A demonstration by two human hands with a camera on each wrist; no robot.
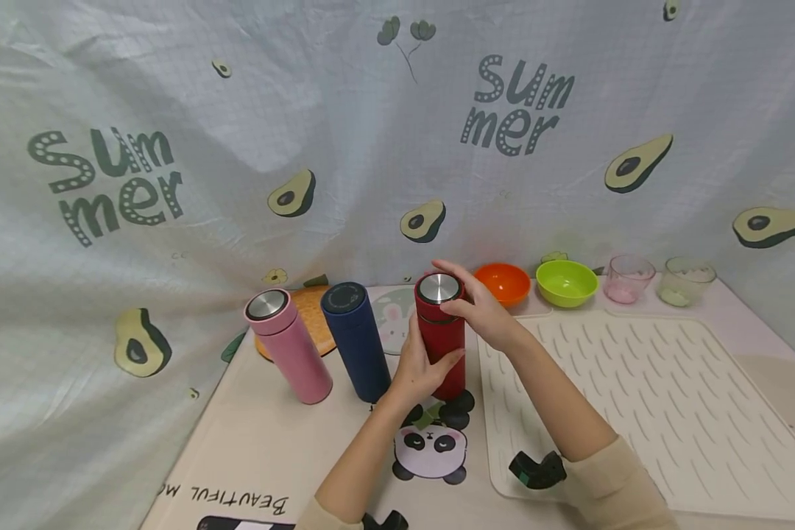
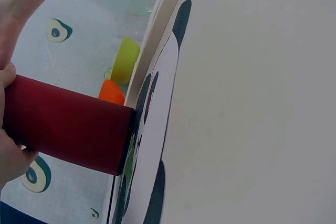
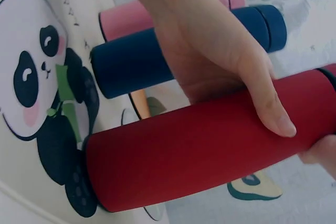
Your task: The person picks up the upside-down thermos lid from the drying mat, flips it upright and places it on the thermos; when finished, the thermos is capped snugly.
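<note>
A red thermos (image 1: 452, 379) with a silver-topped lid (image 1: 439, 288) stands upright, its base at the panda print on the table. My left hand (image 1: 419, 374) grips its body from the left, thumb across the front; the right wrist view shows this left hand (image 3: 226, 51) against the red thermos (image 3: 194, 153). Up at the lid, my right hand (image 1: 486, 313) holds it with thumb in front and fingers behind. To the left stand a blue thermos (image 1: 358, 346) and, farther out, a pink thermos (image 1: 298, 357), both with lids on.
A cream ridged mat (image 1: 609, 390) covers the table's right side. Along the back edge stand an orange bowl (image 1: 503, 285), a green bowl (image 1: 566, 284), a pink glass (image 1: 628, 280) and a clear greenish glass (image 1: 685, 282). An avocado-print curtain (image 1: 344, 132) hangs behind.
</note>
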